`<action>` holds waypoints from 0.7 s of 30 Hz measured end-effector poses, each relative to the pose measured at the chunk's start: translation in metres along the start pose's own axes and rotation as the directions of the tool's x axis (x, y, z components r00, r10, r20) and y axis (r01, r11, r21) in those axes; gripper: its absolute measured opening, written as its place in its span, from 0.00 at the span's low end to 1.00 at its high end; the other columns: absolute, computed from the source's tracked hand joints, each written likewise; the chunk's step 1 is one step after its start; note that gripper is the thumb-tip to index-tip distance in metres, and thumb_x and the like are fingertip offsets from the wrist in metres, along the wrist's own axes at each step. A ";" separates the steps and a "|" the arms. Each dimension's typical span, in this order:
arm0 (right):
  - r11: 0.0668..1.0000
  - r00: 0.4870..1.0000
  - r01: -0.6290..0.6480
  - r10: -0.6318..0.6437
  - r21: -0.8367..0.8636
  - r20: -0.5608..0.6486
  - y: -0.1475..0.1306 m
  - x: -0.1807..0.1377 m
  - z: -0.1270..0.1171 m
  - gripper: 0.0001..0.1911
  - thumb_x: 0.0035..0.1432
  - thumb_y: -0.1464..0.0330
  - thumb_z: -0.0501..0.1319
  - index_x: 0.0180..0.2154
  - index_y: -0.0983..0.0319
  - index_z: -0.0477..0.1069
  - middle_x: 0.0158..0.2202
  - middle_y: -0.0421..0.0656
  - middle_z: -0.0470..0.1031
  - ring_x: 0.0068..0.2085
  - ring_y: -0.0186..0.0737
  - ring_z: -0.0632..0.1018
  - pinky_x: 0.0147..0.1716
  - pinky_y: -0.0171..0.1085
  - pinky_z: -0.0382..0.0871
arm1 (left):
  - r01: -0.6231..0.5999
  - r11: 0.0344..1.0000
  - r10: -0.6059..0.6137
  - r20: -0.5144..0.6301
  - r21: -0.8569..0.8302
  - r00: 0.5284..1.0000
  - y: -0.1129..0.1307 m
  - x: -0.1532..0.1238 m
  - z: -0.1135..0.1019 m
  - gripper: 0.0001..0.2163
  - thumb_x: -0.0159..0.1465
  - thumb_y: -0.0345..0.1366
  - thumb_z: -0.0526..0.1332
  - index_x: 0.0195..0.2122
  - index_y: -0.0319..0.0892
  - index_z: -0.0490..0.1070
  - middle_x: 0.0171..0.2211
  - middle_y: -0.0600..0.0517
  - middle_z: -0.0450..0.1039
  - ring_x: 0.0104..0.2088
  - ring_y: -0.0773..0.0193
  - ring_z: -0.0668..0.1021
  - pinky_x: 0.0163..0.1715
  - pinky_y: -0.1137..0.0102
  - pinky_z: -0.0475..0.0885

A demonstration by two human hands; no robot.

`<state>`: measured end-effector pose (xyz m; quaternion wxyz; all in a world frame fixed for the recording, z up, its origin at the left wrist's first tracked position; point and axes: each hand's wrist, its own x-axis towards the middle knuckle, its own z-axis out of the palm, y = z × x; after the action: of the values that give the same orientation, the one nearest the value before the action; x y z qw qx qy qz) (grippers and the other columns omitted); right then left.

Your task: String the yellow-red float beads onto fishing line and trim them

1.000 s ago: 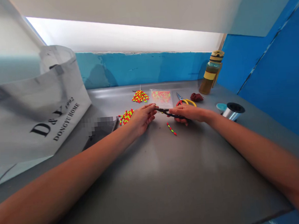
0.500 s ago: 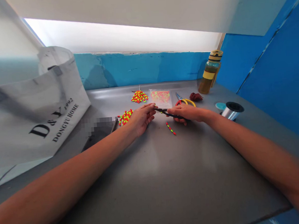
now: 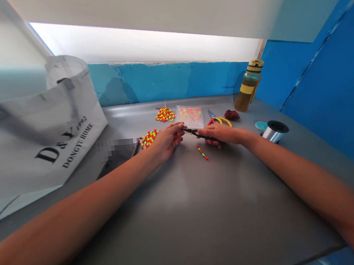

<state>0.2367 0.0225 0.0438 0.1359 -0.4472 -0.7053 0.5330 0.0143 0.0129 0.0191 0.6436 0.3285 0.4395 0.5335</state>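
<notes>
My right hand [image 3: 224,133] is closed around dark-handled pliers [image 3: 191,131], whose jaws point left. The tips of my left hand [image 3: 168,141] pinch at the end of those jaws. Whatever sits between the left thumb and forefinger is too small to make out; its other fingers curl loosely. A short strand of red and yellow-green beads [image 3: 202,152] lies on the table just below the pliers. Close behind the left wrist is a heap of similar red and green pieces [image 3: 148,139].
Farther back are another bead heap [image 3: 165,114], a clear box of beads [image 3: 189,115], scissors [image 3: 221,121] and dark red cord [image 3: 232,115]. To the right stand a spool [image 3: 273,132] and a bottle [image 3: 248,88]. A white bag [image 3: 44,137] fills the left side.
The pliers' handles look slightly closer together in my right hand. Both hands otherwise keep their places, and the beads on the table have not moved.
</notes>
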 end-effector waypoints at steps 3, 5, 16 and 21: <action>1.000 1.000 0.005 -0.005 -0.001 -0.001 0.000 0.000 0.000 0.22 0.64 0.49 0.60 0.44 0.63 0.72 0.25 0.37 0.69 0.21 0.29 0.68 0.17 0.28 0.66 | -0.004 1.000 0.004 0.005 0.002 1.000 0.000 0.000 0.000 0.02 0.59 0.28 0.66 0.33 0.41 0.76 0.34 0.50 0.78 0.27 0.71 0.74 0.26 0.76 0.69; 1.000 1.000 0.006 -0.006 -0.005 -0.006 0.001 0.000 0.000 0.22 0.64 0.49 0.60 0.44 0.62 0.72 0.25 0.37 0.70 0.21 0.29 0.68 0.17 0.28 0.66 | -0.011 1.000 0.011 0.006 0.003 1.000 -0.001 0.000 0.000 0.03 0.59 0.28 0.67 0.34 0.41 0.76 0.35 0.50 0.78 0.28 0.70 0.74 0.26 0.76 0.69; 1.000 1.000 -0.006 0.006 0.010 0.003 0.001 0.002 0.000 0.22 0.64 0.50 0.61 0.46 0.62 0.72 0.25 0.37 0.69 0.21 0.29 0.68 0.17 0.27 0.65 | -0.023 1.000 0.023 0.012 0.008 1.000 0.000 -0.002 0.001 0.04 0.59 0.28 0.67 0.34 0.42 0.75 0.36 0.50 0.78 0.27 0.70 0.74 0.26 0.76 0.69; 1.000 1.000 -0.011 0.011 0.007 -0.008 -0.001 0.000 0.000 0.21 0.65 0.51 0.60 0.45 0.62 0.73 0.25 0.38 0.70 0.21 0.30 0.69 0.17 0.28 0.66 | -0.025 1.000 0.025 0.006 0.000 1.000 0.000 -0.002 0.000 0.04 0.58 0.28 0.67 0.34 0.42 0.76 0.35 0.50 0.78 0.28 0.69 0.74 0.26 0.75 0.69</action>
<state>0.2359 0.0221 0.0445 0.1374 -0.4525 -0.7005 0.5345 0.0140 0.0113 0.0192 0.6383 0.3357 0.4333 0.5405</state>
